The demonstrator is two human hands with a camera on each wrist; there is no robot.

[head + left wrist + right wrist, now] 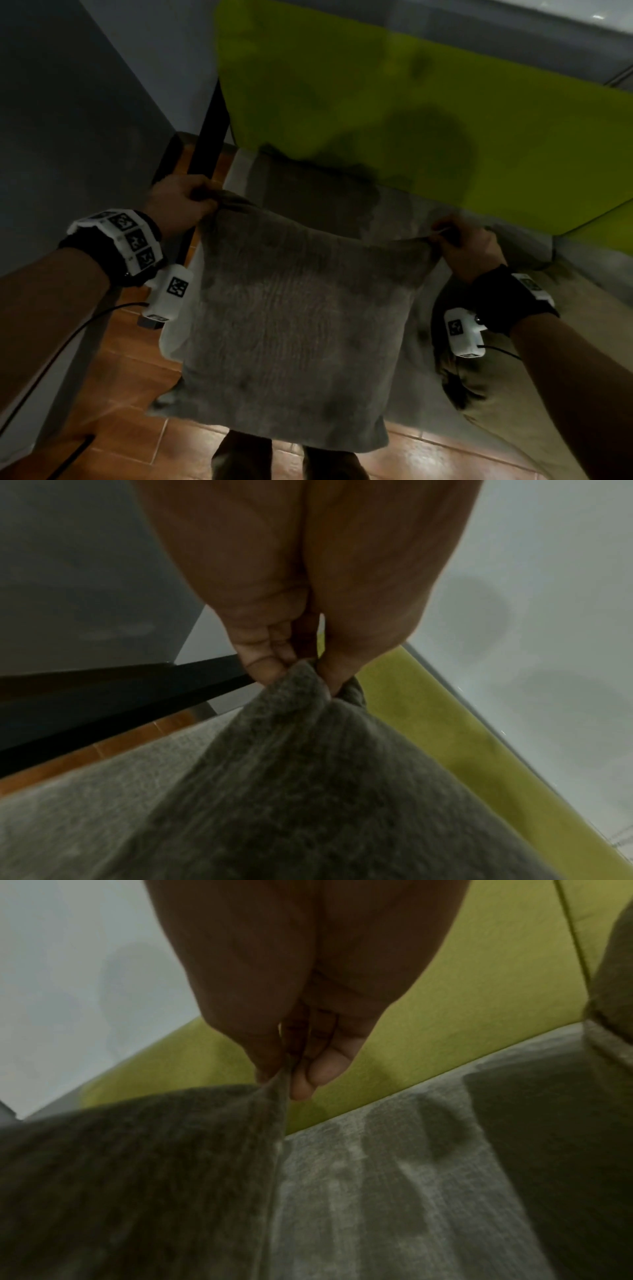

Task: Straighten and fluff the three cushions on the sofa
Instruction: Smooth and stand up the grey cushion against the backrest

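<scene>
The grey plush cushion hangs in the air between the two hands, held up by its top corners in front of the sofa. The left hand has its fingers curled round the cushion's upper left corner, with the fabric bunched between thumb and fingers. The right hand pinches the upper right corner, the cloth drawn to a thin fold between thumb and fingertips. The cushion's top edge sags a little between the two grips, and its lower edge hangs free above the person's legs and the brown tiled floor.

Beyond the hands rises the lime-green sofa back, and just under them lies the light grey seat, with dark shadows across it. Below the right hand, a tan cushion lies on the seat, just beside the hanging grey one. To the left of the left hand a black post stands against a grey wall. Both wrists carry black straps with white marker-tagged camera units.
</scene>
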